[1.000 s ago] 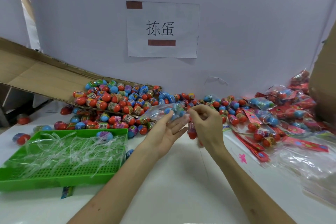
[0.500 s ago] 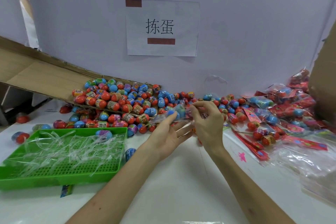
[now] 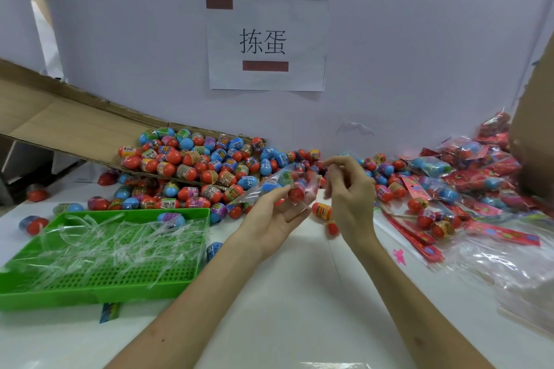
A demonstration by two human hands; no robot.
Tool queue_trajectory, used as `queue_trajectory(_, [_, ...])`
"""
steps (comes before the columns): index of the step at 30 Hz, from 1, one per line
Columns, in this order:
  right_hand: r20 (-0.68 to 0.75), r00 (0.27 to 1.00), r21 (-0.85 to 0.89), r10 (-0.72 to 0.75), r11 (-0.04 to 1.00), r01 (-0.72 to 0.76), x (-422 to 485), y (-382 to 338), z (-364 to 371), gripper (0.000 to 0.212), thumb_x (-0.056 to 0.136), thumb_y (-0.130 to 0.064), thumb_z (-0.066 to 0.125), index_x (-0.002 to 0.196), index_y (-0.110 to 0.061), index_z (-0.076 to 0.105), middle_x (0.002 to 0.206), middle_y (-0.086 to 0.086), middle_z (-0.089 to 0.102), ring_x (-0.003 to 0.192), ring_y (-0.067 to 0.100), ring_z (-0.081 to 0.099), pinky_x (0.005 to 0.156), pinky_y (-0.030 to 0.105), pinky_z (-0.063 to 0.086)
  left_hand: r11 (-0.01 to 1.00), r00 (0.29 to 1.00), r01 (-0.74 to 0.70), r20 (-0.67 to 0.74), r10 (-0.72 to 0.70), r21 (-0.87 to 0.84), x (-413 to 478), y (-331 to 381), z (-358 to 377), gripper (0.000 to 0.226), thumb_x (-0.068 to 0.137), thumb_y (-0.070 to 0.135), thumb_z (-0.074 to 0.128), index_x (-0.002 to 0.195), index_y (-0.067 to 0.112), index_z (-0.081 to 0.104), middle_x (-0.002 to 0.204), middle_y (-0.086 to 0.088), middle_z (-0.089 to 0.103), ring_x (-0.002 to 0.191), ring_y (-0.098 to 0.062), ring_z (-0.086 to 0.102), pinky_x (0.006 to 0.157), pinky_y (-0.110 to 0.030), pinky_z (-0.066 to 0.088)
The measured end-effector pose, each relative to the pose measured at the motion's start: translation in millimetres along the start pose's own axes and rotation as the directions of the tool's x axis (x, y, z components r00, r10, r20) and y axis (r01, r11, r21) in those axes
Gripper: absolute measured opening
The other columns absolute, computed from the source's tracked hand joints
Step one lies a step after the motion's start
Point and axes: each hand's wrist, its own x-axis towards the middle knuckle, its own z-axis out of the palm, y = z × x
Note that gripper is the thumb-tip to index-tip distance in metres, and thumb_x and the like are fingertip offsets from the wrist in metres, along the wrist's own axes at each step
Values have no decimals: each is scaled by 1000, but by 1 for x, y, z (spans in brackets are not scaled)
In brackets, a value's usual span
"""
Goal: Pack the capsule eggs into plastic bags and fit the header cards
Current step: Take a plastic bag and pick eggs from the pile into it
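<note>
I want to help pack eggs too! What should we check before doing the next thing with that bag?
1. Bag held firmly: the left hand grips the plastic bag. Ok.
2. Eggs inside: blue and red capsule eggs show through. Ok.
3. Egg count: cannot tell.
4. Supplies nearby: red header cards lie on the table beside the right hand. Ok.
5. Card fitted on this bag: none visible. Not ok.
6. Right hand free: fingers curled by the bag's end; cannot tell.

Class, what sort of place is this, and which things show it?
Probably a hand-packing station in a workshop: loose capsule eggs heaped by a cardboard box, a part-filled plastic bag held in the left hand, finished bags with header cards piled at the right.
</note>
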Motion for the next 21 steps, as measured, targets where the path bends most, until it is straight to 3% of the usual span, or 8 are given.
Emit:
queue_trajectory(2, [26,997,45,73,996,-74,2,-1,-2,15,94,-16,47,92,-14,61,70,7,55,62,22,49,54,35,40,1000,1000,15,-1,-15,-4,-2,0,0,20,104,12,54,113,-2,67,122,-26,72,115,-32,71,102,-46,54])
queue_trajectory(6, [113,984,88,137,985,-148,1,-7,-3,25,73,-15,43,97,-15,47,93,18,48,86,30,50,77,45,49,999,999,42,5,-42,9,-3,0,1,27,102,13,56,122,-2,64,124,-23,72,117,-35,70,101,-46,55])
queue_trajectory(8, [125,985,70,117,990,-126,-1,-7,-1,22,81,-13,48,102,-16,45,95,13,51,89,28,56,81,40,52,999,999,48,5,-48,24,-3,0,0,28,102,15,56,123,-1,65,125,-22,72,118,-36,70,100,-45,56])
queue_trajectory(11, [85,995,52,46,997,-51,-1,-6,2,20,97,-12,65,106,-16,48,93,1,59,83,10,63,77,23,52,998,999,48,6,-49,43,-5,1,0,29,101,16,58,124,2,66,128,-21,70,118,-36,70,96,-44,57])
queue_trajectory(15, [79,997,2,-12,1000,12,-1,-3,2,10,99,-19,67,99,-14,58,95,5,71,94,19,71,79,27,57,998,998,61,22,-61,27,-5,2,1,29,100,17,58,125,4,65,133,-23,67,119,-37,69,103,-46,54])
queue_trajectory(18, [106,994,24,-11,1000,8,-3,-2,5,7,100,-17,64,99,-14,58,99,-3,73,100,12,72,73,19,56,997,996,79,34,-79,10,-6,2,2,36,99,17,60,131,2,65,130,-22,69,123,-37,67,109,-48,50])
queue_trajectory(21, [149,989,30,8,999,-13,-5,0,7,3,102,-15,60,104,-16,59,114,-3,73,113,9,67,85,24,58,996,994,89,58,-88,-19,-7,3,3,42,97,17,60,135,-1,63,132,-23,68,127,-37,64,113,-48,47])
